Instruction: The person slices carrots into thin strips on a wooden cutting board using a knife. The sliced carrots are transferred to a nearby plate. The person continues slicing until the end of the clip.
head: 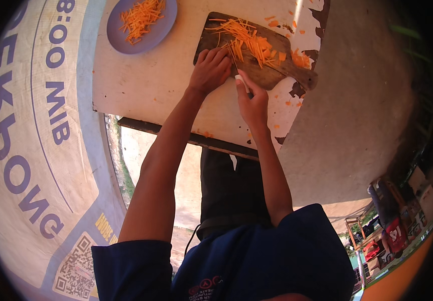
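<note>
A dark wooden cutting board [265,77] with a handle lies on a pale, worn table [156,86]. Thin orange strips, probably carrot [244,35], are spread over it, with a few flat slices near the handle. My left hand [212,67] rests with bent fingers on the board's near left part; whether something is under the fingertips is hidden. My right hand [252,94] grips a knife [238,77] by its pale handle, its narrow blade pointing away from me beside the left fingertips. At the upper left, a purple-blue plate [116,37] holds a heap of orange strips [141,20].
Orange scraps [301,59] lie right of the board, where the table's surface peels. The table's dark near edge [224,145] runs before my body. A printed banner [66,150] hangs at the left. A person in red [395,235] is far off at the lower right.
</note>
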`<action>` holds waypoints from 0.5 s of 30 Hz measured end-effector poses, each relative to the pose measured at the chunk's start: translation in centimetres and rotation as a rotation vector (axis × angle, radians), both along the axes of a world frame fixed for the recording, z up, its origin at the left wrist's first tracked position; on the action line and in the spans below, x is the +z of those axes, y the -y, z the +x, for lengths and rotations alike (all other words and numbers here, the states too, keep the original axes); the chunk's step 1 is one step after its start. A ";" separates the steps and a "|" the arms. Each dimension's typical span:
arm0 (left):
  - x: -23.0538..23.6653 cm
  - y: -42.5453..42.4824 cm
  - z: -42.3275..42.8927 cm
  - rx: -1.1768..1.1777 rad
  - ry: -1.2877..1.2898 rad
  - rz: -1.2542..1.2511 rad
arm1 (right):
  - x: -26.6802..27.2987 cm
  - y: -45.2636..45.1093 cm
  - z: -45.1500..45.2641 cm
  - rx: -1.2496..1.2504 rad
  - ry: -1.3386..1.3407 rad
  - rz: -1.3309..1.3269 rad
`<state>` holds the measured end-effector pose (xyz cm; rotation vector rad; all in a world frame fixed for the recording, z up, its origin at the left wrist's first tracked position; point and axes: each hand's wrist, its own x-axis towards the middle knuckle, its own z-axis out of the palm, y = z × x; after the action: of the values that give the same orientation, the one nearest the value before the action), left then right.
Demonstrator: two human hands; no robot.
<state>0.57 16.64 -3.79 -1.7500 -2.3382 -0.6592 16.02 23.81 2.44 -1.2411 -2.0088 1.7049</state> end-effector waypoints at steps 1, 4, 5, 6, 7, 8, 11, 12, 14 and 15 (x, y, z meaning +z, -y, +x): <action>0.0 -0.1 0.1 -0.001 0.005 -0.003 | 0.1 -0.1 0.3 -0.002 0.009 -0.032; 0.0 -0.4 0.6 0.001 0.001 0.013 | 0.4 -0.3 1.1 -0.008 0.031 -0.120; -0.1 -0.6 0.7 0.003 -0.004 0.022 | 0.5 -0.4 1.3 -0.010 0.035 -0.145; -0.1 -0.6 0.8 -0.003 -0.001 0.021 | 0.5 -0.3 1.3 -0.014 0.040 -0.172; -0.1 -0.6 0.8 -0.009 0.002 0.018 | 0.3 -0.3 1.3 -0.011 0.025 -0.159; -0.1 -0.6 0.9 -0.015 0.005 0.016 | -0.1 -0.4 1.2 -0.007 0.010 -0.147; -0.4 -0.6 0.9 -0.008 -0.028 -0.001 | -1.2 -1.1 -0.4 -0.031 -0.017 -0.092; -0.2 -0.7 0.9 -0.006 -0.023 0.003 | -1.1 -1.1 -0.7 -0.036 -0.034 -0.064; 0.0 -0.8 1.0 -0.005 -0.012 0.011 | -0.9 -1.0 -1.1 -0.041 -0.076 0.000; -0.2 -0.7 0.9 -0.001 -0.016 0.003 | -0.6 -1.0 -1.4 -0.035 -0.105 0.036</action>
<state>1.52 17.38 -3.96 -1.7493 -2.3249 -0.6456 14.62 24.84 1.86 -1.1439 -1.9378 1.6741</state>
